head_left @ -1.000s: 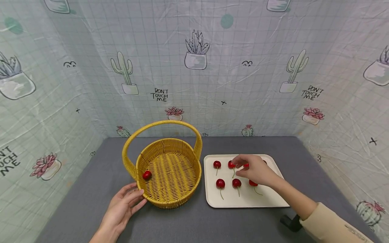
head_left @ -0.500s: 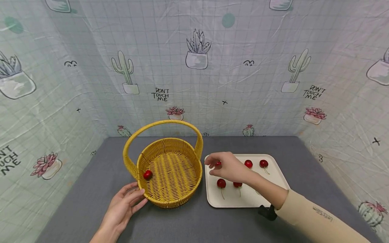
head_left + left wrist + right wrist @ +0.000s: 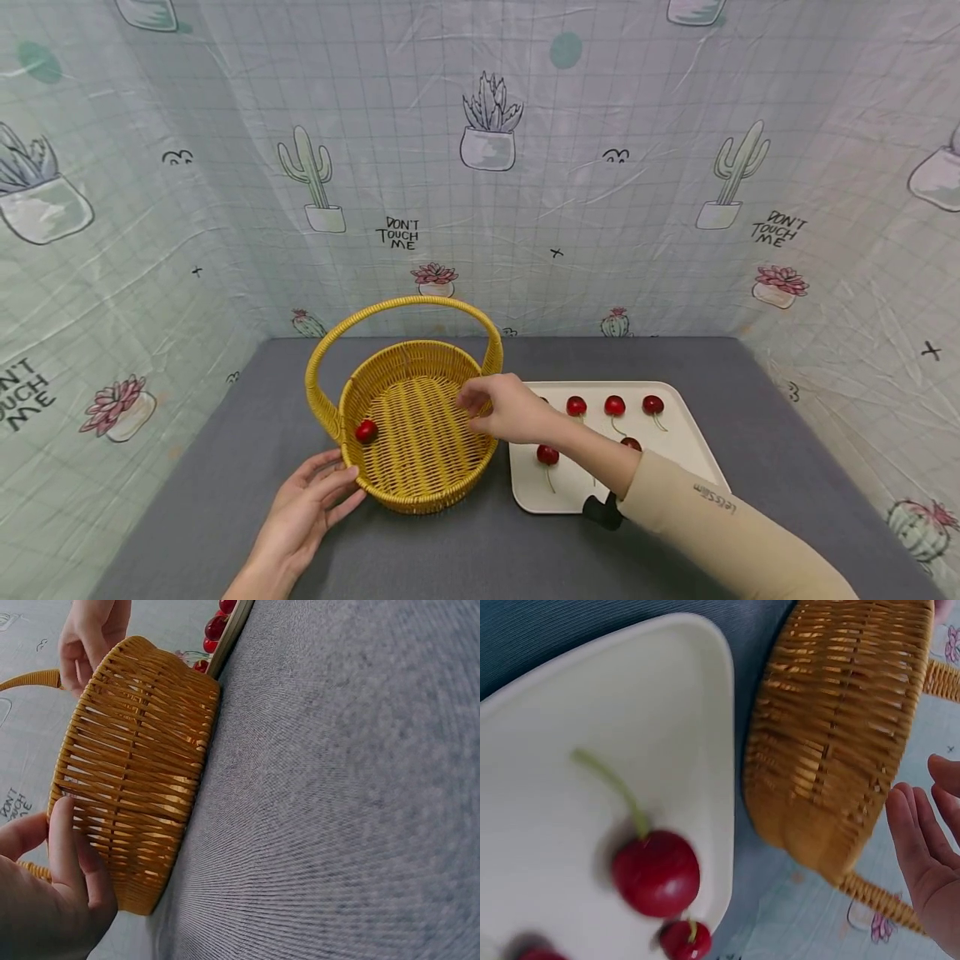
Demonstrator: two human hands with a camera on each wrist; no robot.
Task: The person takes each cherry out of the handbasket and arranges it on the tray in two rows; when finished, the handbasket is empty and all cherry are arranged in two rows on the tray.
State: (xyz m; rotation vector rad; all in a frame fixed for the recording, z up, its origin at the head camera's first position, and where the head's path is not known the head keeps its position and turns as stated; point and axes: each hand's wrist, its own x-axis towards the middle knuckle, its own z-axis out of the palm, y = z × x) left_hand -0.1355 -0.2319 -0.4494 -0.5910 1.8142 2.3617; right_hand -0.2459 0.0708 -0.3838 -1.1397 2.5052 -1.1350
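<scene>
A yellow woven basket (image 3: 420,500) with a tall arched handle stands on the table, one red cherry (image 3: 366,431) lying inside near its left wall. At its front left, my left hand (image 3: 303,508) holds the rim; the left wrist view shows fingers (image 3: 66,851) against the outer weave. My right hand (image 3: 510,408) hangs over the basket's right rim, fingers loosely bent, with thumb and fingertips apart in the right wrist view. No cherry shows in that hand. Several stemmed cherries (image 3: 576,406) lie on a cream tray (image 3: 540,500), some of them partly covered by my right forearm.
The tray sits just right of the basket on a grey tabletop (image 3: 420,558). A black strap piece (image 3: 602,511) hangs under my right sleeve. Behind and beside the table hangs a cactus-printed curtain (image 3: 390,125). The basket handle (image 3: 405,304) arches above the bowl.
My right hand has moved left from over the tray to above the basket's right rim, uncovering cherries at the back of the tray. My left hand and the basket keep their places.
</scene>
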